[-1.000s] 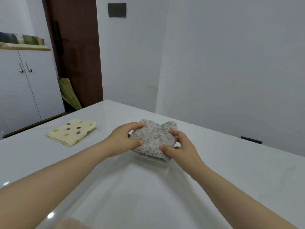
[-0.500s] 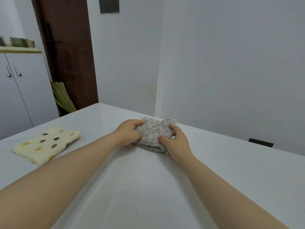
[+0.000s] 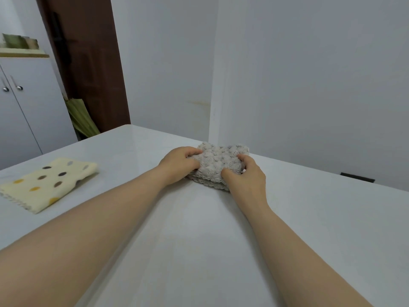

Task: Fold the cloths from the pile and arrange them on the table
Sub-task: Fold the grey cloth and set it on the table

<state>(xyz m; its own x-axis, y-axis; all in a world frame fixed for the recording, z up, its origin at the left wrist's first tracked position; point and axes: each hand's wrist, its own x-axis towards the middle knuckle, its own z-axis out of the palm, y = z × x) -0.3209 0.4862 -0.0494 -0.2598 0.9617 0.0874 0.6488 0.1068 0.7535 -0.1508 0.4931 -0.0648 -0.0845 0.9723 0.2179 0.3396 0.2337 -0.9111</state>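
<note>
Held a fluffy grey folded cloth (image 3: 218,160) down on the far side of the shiny white bench (image 3: 199,240), close to the corner of the white wall. Gripped the left end of it with the left grip (image 3: 179,165), with fingers curled over the top and the thumb tucked in at the near side. Gripped the right end with the right grip (image 3: 247,176), with fingers bent down onto the top and the thumb pushed into the near edge. Squeezed the soft cloth between the two grips, both closed tight on it. Showed stacked soft layers along the near edge. Stretched two bare arms across the bench from the near side. Saw a pale yellow folded cloth with brown, grey and orange dots (image 3: 48,183) lying flat on the bench, well apart to the left of both grips. Saw a dark brown door (image 3: 88,63) behind the bench, a white cupboard with two silver handles (image 3: 33,111) to its left, and a green folded thing (image 3: 81,118) leaning low down between them.
</note>
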